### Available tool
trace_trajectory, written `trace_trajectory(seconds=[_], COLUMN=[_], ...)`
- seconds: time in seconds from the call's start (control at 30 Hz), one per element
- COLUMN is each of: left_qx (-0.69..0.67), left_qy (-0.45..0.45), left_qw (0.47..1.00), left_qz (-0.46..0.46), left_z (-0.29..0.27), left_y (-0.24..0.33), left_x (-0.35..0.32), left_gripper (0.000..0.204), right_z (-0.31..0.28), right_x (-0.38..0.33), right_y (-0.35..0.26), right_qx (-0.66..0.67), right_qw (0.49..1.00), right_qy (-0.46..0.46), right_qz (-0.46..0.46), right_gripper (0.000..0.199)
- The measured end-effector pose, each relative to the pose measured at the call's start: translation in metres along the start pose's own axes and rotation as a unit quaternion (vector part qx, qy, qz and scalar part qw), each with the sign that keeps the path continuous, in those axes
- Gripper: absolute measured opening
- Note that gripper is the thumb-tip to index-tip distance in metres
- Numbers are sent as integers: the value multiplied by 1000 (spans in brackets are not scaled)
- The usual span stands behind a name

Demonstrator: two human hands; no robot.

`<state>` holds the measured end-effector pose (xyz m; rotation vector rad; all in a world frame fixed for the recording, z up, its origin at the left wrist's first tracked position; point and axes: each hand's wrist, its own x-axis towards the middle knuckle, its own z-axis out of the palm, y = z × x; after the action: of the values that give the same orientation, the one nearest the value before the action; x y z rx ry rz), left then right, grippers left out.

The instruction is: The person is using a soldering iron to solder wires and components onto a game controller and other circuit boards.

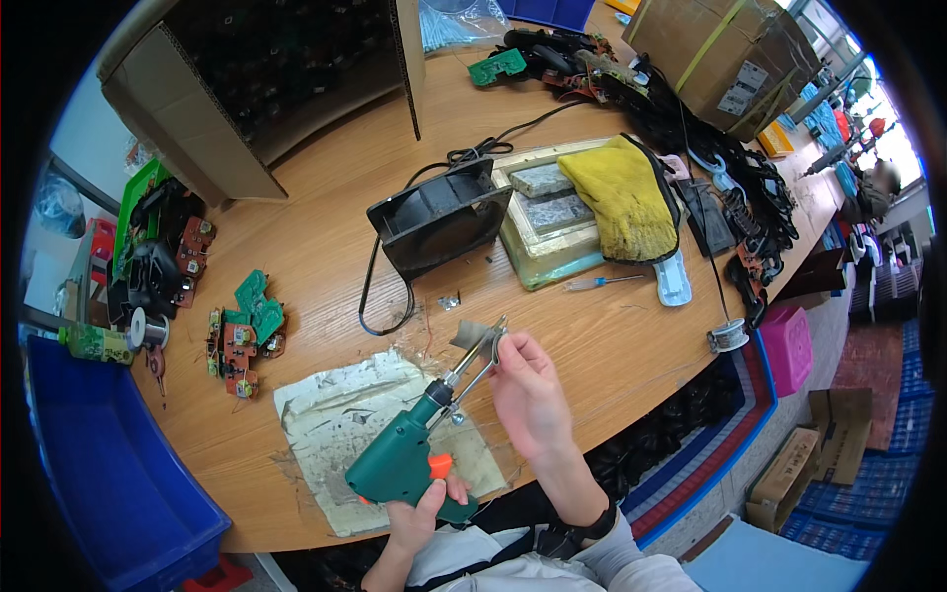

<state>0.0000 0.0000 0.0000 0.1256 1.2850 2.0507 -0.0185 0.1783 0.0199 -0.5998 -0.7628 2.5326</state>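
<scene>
Down low in the middle of the frame, the left hand (pixel 414 520) has its fingers wrapped around the handle of a green soldering gun (pixel 392 461). The gun tilts up to the right, over a dirty pale sheet (pixel 326 405) on the tabletop (pixel 321 232). A bit right of the middle, the right hand (pixel 536 405) has its fingers pinched on a gray scrap (pixel 472 334) at the gun's metal tip. Farther up, 1 black fan (pixel 439 237) stands left of 1 yellow glove (pixel 626 192). Way up are 1 open cardboard box (pixel 163 118), upper left, and 1 taped carton (pixel 715 54), upper right.
</scene>
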Motion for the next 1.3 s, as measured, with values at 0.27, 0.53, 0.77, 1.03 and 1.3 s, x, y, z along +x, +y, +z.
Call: trace_trajectory(seconds=[0.27, 0.53, 0.77, 1.03, 1.3], left_qx=[27, 10, 10, -38, -10], left_qy=[22, 25, 18, 14, 48], left_qw=[999, 1000, 1000, 999, 999], left_qz=[9, 1, 21, 16, 18], left_z=[-3, -1, 2, -5, 1], left_y=[-3, -1, -2, -3, -1], left_x=[1, 0, -1, -1, -1], left_gripper=[41, 39, 24, 25, 35], right_z=[1, 0, 0, -8, -16], right_x=[2, 2, 2, 0, -29], right_y=[4, 3, 3, 1, 22], right_qx=[30, 47, -6, -33, -134], right_qw=[999, 998, 1000, 999, 982], right_qy=[-15, -22, -3, 23, -45], right_qz=[11, 27, 4, -8, 126], right_gripper=[7, 6, 10, 15, 13])
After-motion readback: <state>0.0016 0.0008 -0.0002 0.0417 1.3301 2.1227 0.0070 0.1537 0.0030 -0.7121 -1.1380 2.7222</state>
